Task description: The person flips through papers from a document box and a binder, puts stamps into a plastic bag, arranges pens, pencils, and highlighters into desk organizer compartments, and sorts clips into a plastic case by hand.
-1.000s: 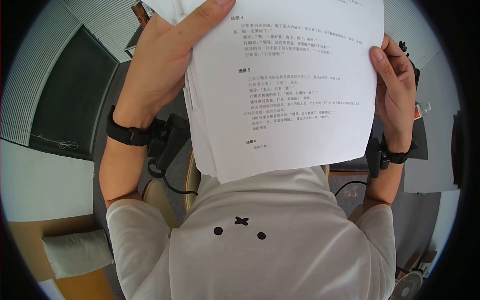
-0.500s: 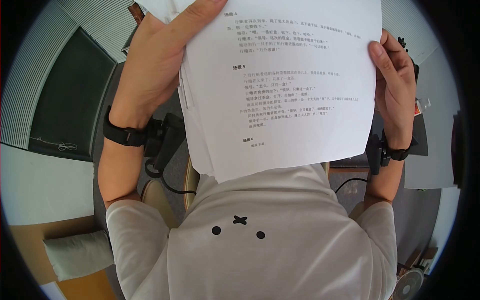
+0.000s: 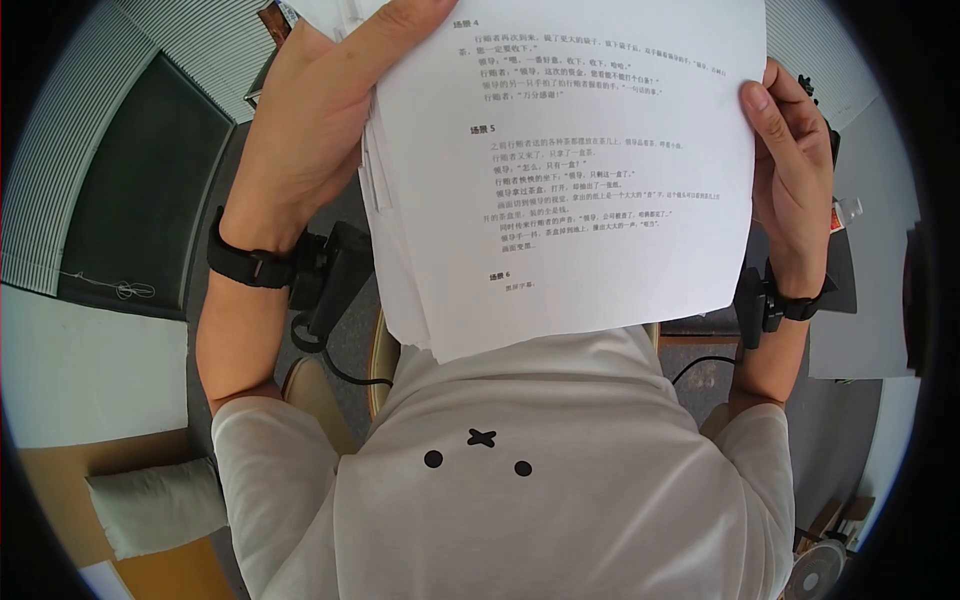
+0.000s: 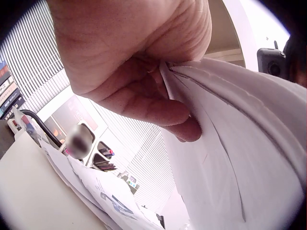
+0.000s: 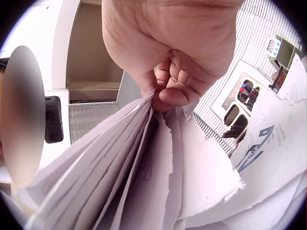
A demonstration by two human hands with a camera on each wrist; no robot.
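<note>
A stack of printed paper sheets [image 3: 600, 210] is held up in front of the white shirt, its top page showing several short blocks of text. My left hand [image 3: 310, 130] grips the stack's left edge, thumb across the front page. In the left wrist view, the left hand's fingers [image 4: 158, 111] curl behind the sheets. On the opposite edge, my right hand [image 3: 795, 180] pinches the paper between thumb and fingers. The right wrist view shows the sheets [image 5: 110, 163] fanned apart below that pinch, some with ragged torn edges.
Beyond the stack, a white sheet with blue lettering [image 5: 273, 139] lies near a pen holder [image 5: 235, 115] and a small digital clock [image 5: 272, 48]. A bottle [image 3: 848, 212] stands at the right. Books [image 4: 8, 91] show at far left; a grey cushion [image 3: 155, 508] lies lower left.
The stack and my left hand shifted slightly left and up, then the stack edged a little back to the right. Both hands keep their hold on the paper.
</note>
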